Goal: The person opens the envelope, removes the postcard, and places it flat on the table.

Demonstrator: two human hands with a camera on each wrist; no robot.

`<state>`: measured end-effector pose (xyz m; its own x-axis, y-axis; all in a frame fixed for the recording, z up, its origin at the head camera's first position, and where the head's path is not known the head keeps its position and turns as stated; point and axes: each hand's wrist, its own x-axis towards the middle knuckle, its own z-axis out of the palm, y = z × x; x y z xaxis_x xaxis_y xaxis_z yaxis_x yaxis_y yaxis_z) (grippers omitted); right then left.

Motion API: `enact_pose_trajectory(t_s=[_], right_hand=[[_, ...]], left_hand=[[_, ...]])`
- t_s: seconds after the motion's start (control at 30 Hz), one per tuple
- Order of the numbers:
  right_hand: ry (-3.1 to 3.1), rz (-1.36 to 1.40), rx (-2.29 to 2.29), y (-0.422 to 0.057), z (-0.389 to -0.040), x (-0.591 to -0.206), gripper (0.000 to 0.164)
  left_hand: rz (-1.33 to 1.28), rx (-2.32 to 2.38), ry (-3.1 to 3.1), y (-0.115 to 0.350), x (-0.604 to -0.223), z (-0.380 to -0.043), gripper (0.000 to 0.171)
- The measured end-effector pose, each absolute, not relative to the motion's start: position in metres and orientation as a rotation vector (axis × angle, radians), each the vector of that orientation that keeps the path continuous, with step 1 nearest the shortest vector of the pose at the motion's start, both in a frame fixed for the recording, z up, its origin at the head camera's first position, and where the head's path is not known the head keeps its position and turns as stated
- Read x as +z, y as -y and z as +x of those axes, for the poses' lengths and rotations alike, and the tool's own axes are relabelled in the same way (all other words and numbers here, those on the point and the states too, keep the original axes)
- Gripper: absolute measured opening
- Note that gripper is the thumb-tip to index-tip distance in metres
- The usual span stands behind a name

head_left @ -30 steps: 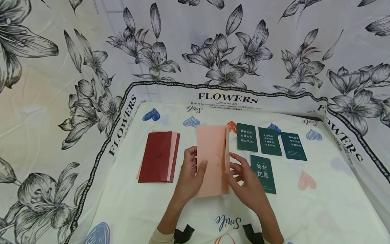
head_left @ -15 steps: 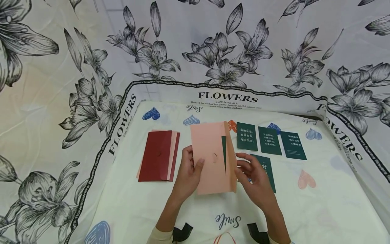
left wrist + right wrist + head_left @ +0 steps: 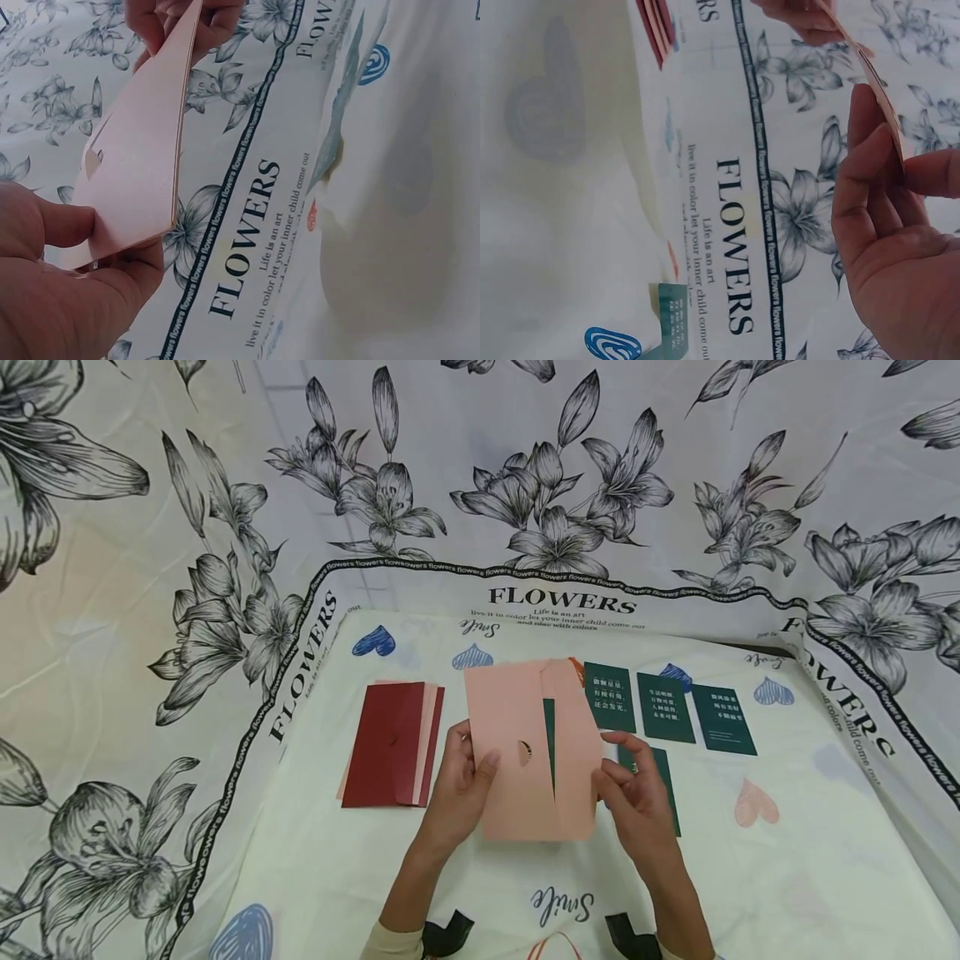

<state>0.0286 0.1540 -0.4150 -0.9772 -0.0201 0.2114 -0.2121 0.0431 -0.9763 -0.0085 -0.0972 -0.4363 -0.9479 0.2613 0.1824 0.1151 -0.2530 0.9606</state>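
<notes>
A pink envelope (image 3: 506, 802) is held up over the table with its right-hand flap (image 3: 576, 735) swung outward. Through the slit between body and flap shows a narrow strip of a green card (image 3: 550, 743). My left hand (image 3: 459, 789) grips the envelope's left side, thumb on the front face and fingers behind. At the opposite side my right hand (image 3: 639, 797) pinches the flap's outer edge between thumb and fingers. In the left wrist view the pink envelope (image 3: 146, 157) is tilted, with a small half-round cut in its face. The right wrist view shows it almost edge-on.
A stack of dark red and pink envelopes (image 3: 382, 743) lies to the left. Three green cards with white writing, one being the middle card (image 3: 665, 708), line up at the right. Another green card (image 3: 666, 789) lies below them, partly behind my right hand. Heart-printed cloth (image 3: 817, 860) covers the table.
The flap has swung out to the right, drawn by my right hand, and the green strip inside has come into view. My left hand has kept its grip, shifting slightly.
</notes>
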Motion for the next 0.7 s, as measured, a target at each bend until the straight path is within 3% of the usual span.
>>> enact_pose_trajectory(t_s=[0.23,0.43,0.7], right_hand=[[2.183,0.165,1.994,-0.148,0.028,-0.419,0.017],[2.294,0.036,1.944,-0.138,0.026,-0.42,0.027],[2.304,-0.182,1.922,-0.127,0.025,-0.418,0.029]], left_hand=[[0.546,2.319,-1.858,0.096,-0.433,-0.007,0.048],[0.712,2.197,-1.887,0.093,-0.431,-0.004,0.045],[0.747,2.038,-2.087,0.088,-0.43,-0.002,0.039]])
